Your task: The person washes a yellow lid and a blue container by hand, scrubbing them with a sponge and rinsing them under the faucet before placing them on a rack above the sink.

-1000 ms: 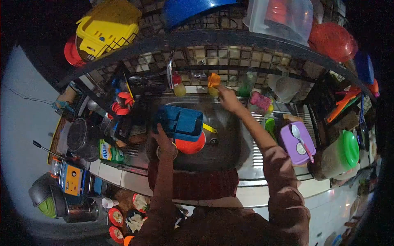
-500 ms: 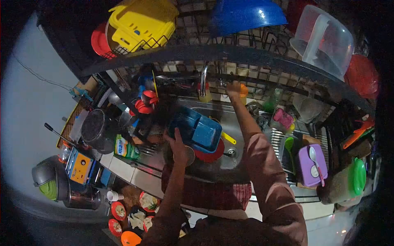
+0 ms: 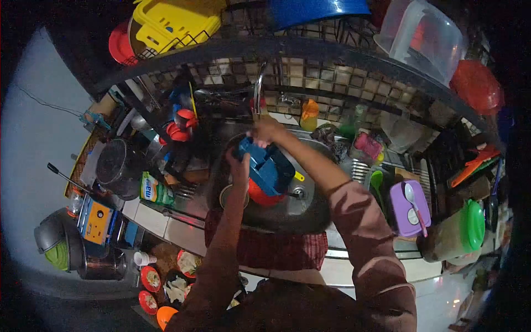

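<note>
A blue divided food container (image 3: 271, 169) is tilted over the sink (image 3: 310, 213), its compartments showing. My left hand (image 3: 239, 166) grips it by its left side, fingers wrapped at the edge. At the container's upper end, below the curved tap (image 3: 259, 86), is my right hand (image 3: 266, 131); its fingers are smeared by motion, and I cannot tell whether they hold the rim. Beneath the container lies a red bowl (image 3: 264, 195) in the basin, with a yellow handle (image 3: 299, 176) poking out beside it.
An orange-topped bottle (image 3: 309, 115) stands behind the sink. To the right are a purple lidded box (image 3: 407, 213) with a spoon on it and a green ladle (image 3: 377, 180). A green packet (image 3: 156, 189) sits at left. Overhead runs a dark rack bar (image 3: 310, 47).
My right hand has moved left and down from the tap's handle to the container. The container has been tilted more steeply and turned under the tap. The whole view has shifted a little.
</note>
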Demonstrator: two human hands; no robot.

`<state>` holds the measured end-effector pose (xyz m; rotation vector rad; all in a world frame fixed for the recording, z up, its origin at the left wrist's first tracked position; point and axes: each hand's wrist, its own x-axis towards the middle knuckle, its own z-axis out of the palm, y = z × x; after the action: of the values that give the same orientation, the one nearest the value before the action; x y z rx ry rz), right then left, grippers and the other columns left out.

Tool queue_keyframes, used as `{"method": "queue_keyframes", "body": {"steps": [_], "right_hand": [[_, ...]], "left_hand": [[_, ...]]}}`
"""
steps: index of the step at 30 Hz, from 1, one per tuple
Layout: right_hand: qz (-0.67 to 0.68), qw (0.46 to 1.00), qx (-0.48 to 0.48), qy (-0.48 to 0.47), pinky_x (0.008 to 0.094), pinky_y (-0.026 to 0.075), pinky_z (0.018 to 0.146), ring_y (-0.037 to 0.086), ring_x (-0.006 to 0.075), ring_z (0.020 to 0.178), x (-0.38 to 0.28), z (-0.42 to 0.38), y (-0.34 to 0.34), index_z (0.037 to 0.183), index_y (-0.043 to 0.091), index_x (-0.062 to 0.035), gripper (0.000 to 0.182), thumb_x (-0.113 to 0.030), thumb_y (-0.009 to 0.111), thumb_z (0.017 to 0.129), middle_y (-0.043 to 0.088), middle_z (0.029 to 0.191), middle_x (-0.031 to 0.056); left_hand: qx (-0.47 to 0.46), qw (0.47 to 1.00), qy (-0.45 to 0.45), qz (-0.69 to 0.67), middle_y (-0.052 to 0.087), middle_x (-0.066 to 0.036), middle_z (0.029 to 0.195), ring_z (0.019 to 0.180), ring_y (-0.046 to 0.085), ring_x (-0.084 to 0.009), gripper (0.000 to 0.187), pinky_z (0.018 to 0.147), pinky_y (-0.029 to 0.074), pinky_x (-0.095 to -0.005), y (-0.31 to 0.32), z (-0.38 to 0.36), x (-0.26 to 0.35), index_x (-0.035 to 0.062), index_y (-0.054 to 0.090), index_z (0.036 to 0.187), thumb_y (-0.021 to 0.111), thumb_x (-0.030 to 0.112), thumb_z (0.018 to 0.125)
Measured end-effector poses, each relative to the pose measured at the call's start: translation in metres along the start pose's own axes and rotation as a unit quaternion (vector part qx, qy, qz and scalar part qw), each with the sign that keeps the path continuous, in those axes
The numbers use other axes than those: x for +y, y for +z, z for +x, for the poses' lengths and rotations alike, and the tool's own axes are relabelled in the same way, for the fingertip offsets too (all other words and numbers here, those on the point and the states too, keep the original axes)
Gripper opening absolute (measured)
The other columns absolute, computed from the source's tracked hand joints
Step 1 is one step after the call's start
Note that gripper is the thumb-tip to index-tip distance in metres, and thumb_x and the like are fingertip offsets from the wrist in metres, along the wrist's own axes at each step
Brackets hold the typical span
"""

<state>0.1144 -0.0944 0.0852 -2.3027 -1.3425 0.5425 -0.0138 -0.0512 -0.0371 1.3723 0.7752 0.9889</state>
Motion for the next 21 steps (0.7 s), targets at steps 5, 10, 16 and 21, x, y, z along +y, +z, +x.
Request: {"method": "queue_keyframes", "body": {"steps": [5, 10, 16, 21], "right_hand": [[-0.093, 0.960, -0.188, -0.186, 0.0317, 0.050, 0.055, 0.062, 0.0186, 0.064, 0.015, 0.066, 0.016, 0.071, 0.061, -0.0032, 0.023, -0.020, 0.048, 0.078, 0.063, 0.073, 0.0085], [-0.244, 0.936, -0.088, -0.238, 0.0320, 0.050, 0.056, 0.061, 0.0173, 0.063, -0.001, 0.061, 0.015, 0.077, 0.060, -0.0043, 0.014, -0.015, 0.051, 0.076, 0.062, 0.074, 0.0082], [-0.070, 0.959, -0.227, -0.155, 0.0307, 0.052, 0.052, 0.062, 0.0189, 0.062, -0.006, 0.041, 0.007, 0.073, 0.060, 0.0015, 0.015, -0.009, 0.049, 0.077, 0.062, 0.075, 0.0128], [-0.010, 0.966, -0.255, 0.035, 0.0314, 0.052, 0.053, 0.062, 0.0201, 0.060, -0.011, 0.024, 0.000, 0.076, 0.061, -0.0001, 0.014, -0.007, 0.049, 0.077, 0.062, 0.074, 0.0116]], "left_hand": [[-0.084, 0.995, -0.007, -0.045, 0.043, -0.010, 0.105, 0.094, 0.044, -0.0194, 0.051, 0.082, 0.036, -0.0314, 0.011, 0.005, 0.004, 0.0102, 0.030, 0.119, 0.050, 0.005, 0.071], [-0.148, 0.975, -0.049, -0.160, 0.046, -0.005, 0.102, 0.092, 0.044, -0.0149, 0.044, 0.080, 0.036, -0.0260, 0.026, -0.005, 0.030, 0.0032, 0.038, 0.114, 0.051, -0.001, 0.071], [-0.143, 0.983, 0.032, -0.114, 0.046, -0.006, 0.102, 0.091, 0.047, -0.0150, 0.049, 0.076, 0.040, -0.0273, 0.014, 0.013, -0.002, 0.0090, 0.035, 0.116, 0.053, -0.001, 0.072], [-0.098, 0.988, 0.060, -0.104, 0.049, -0.006, 0.097, 0.085, 0.049, -0.0140, 0.042, 0.077, 0.039, -0.0268, 0.006, -0.002, 0.020, 0.0047, 0.042, 0.109, 0.059, 0.002, 0.070]]}}
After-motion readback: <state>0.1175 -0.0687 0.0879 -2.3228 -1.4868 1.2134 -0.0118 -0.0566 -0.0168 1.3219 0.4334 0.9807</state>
